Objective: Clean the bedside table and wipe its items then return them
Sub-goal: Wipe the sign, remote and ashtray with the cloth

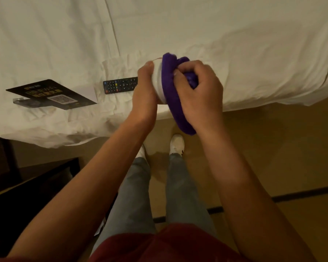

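My left hand (144, 95) grips a white cylindrical container (157, 82), held sideways above the bed's edge. My right hand (198, 93) clutches a purple cloth (171, 95) that is wrapped over the container's right end, so that end is hidden. A loose fold of the cloth hangs down below my right wrist. On the white bedsheet (235, 44) lies a black remote control (119, 85), partly behind my left hand. Further left on the sheet rests a black WiFi card in a clear acrylic stand (52, 94).
The dark bedside table (32, 182) sits at the lower left, beside the bed. Below me are my legs in grey trousers and white shoes (176, 143) on a tan floor (273, 148) with dark stripes.
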Demonstrator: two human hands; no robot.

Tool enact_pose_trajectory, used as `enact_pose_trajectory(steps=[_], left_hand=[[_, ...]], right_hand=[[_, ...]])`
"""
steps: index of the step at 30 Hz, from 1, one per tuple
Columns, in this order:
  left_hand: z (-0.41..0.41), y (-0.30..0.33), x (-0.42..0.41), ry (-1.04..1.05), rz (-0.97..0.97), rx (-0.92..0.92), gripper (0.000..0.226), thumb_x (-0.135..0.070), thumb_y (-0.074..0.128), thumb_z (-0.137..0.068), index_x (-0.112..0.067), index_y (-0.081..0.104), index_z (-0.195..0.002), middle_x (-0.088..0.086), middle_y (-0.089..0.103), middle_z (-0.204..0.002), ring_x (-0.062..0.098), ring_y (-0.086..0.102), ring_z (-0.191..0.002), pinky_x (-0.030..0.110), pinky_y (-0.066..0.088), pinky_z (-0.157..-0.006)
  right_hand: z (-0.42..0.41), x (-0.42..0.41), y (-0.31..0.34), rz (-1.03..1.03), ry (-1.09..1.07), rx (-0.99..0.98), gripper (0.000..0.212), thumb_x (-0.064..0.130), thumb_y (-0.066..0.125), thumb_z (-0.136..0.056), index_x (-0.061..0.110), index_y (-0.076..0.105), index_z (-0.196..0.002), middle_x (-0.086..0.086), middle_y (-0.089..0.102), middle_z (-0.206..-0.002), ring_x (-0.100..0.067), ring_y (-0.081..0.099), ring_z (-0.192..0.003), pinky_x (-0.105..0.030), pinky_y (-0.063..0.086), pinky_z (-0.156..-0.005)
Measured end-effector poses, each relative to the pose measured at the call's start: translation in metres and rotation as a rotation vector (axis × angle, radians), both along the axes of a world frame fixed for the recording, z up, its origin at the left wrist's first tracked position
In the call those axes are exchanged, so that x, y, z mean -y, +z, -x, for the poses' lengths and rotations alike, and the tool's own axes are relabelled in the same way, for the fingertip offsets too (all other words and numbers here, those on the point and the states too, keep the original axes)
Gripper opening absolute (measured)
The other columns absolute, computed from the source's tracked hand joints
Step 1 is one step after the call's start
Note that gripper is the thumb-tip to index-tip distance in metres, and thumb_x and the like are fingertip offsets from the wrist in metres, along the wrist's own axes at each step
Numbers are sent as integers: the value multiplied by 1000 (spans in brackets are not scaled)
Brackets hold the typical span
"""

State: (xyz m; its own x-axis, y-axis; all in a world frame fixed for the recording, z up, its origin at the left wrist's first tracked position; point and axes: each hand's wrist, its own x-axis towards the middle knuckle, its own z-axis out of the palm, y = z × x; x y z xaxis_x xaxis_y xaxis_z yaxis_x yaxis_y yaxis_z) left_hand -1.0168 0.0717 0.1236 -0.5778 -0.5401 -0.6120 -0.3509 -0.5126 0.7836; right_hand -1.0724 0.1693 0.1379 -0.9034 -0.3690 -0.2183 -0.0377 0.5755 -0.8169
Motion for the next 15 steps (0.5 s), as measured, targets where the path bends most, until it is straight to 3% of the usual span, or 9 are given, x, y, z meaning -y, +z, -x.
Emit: enact_pose_trajectory(steps=[2, 4, 6, 8, 10, 12, 13, 15], left_hand=[[5, -3, -2, 13, -47, -11, 47, -51, 41, -95, -21, 77, -91, 9, 75, -92, 30, 69, -95, 55, 50, -105], [10, -4, -3, 17, -63, 7, 49, -55, 42, -95, -23, 79, -92, 7, 73, -91, 27, 68, -94, 58, 46, -108], [18, -2, -6, -21, -55, 28, 62, -64, 34, -99, -21, 75, -117, 11, 73, -114, 28, 68, -109, 55, 49, -108], [25, 3, -8, -114, -9, 29, 75, -70, 18, -99, -20, 67, -126, 11, 74, -119, 28, 71, -111, 51, 57, -97], [27, 7, -8, -185, 59, 33, 74, -70, 12, -98, -23, 67, -117, 10, 78, -101, 30, 77, -93, 51, 63, -73], [25, 9, -9, -294, 170, 58, 74, -72, 12, -95, -25, 67, -109, 14, 77, -94, 31, 77, -82, 47, 62, -58], [23, 8, -9, -361, 238, 69, 76, -74, 11, -93, -25, 68, -105, 14, 76, -93, 30, 77, -81, 46, 62, -58], [21, 6, -10, -479, 385, 74, 77, -75, 10, -92, -29, 69, -109, 4, 76, -99, 21, 75, -91, 46, 63, -74]], right_hand=[[-1, -15, 2, 0, 93, 34, 10, 32, 65, -97, 25, 67, -104, 6, 65, -102, 5, 58, -89, -4, 43, -79], [-2, -29, 3, 35, 174, 118, 7, 32, 68, -95, 28, 69, -101, 8, 68, -100, 3, 62, -91, -6, 46, -79], [0, -42, 3, 73, 167, 178, 6, 31, 70, -93, 29, 71, -98, 12, 71, -98, 4, 64, -92, -7, 48, -78], [8, -51, 6, 113, 24, 194, 7, 28, 69, -94, 26, 73, -99, 17, 72, -94, 5, 66, -90, -7, 48, -74], [23, -56, 12, 140, -137, 154, 10, 28, 67, -94, 24, 73, -101, 20, 71, -92, 5, 66, -88, -9, 50, -71], [39, -59, 19, 134, -151, 43, 15, 32, 66, -93, 23, 72, -104, 13, 72, -98, 2, 66, -90, -15, 53, -77], [46, -58, 23, 124, -104, -27, 18, 35, 66, -93, 23, 72, -105, 9, 71, -101, 1, 65, -91, -16, 53, -80], [53, -51, 30, 89, 45, -164, 23, 37, 67, -93, 22, 73, -109, 4, 68, -104, 1, 60, -91, -10, 47, -80]])
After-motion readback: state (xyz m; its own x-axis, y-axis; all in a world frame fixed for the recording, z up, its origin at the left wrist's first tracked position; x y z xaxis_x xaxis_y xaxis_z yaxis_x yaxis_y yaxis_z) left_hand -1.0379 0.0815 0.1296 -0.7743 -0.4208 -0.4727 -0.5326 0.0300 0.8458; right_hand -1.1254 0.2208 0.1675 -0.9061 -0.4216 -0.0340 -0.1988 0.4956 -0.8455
